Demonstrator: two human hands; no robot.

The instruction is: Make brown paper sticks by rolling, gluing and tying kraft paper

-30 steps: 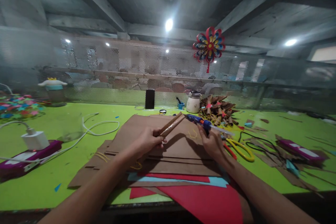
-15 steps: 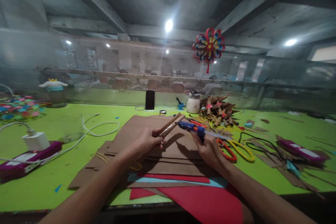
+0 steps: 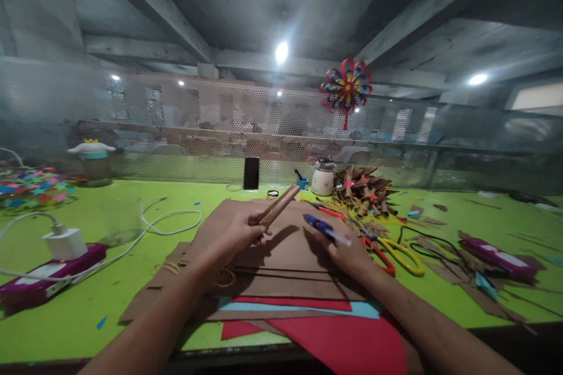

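Observation:
My left hand (image 3: 241,237) is closed around the lower end of a folded strip of brown cardboard (image 3: 280,206), which tilts up to the right. Gripped in my right hand (image 3: 345,252) is a blue hot glue gun (image 3: 320,225), with a clear glue stick (image 3: 342,239) poking out of its back. Its nozzle points up and left, apart from the strip. Under both hands lies a stack of brown cardboard sheets (image 3: 264,258). Red paper (image 3: 347,340) and light blue paper (image 3: 365,309) stick out below the stack.
Scissors with yellow and red handles (image 3: 402,256) lie right of my right hand. Farther back are a pile of rolled brown pieces (image 3: 367,190), a white jar (image 3: 323,179) and a dark upright panel (image 3: 251,173). Purple power strips (image 3: 501,259) and cables (image 3: 176,214) lie at both sides.
The glue gun has drawn back from the cardboard strip, down and to the right, leaving a gap. The strip has swung slightly left in my left hand.

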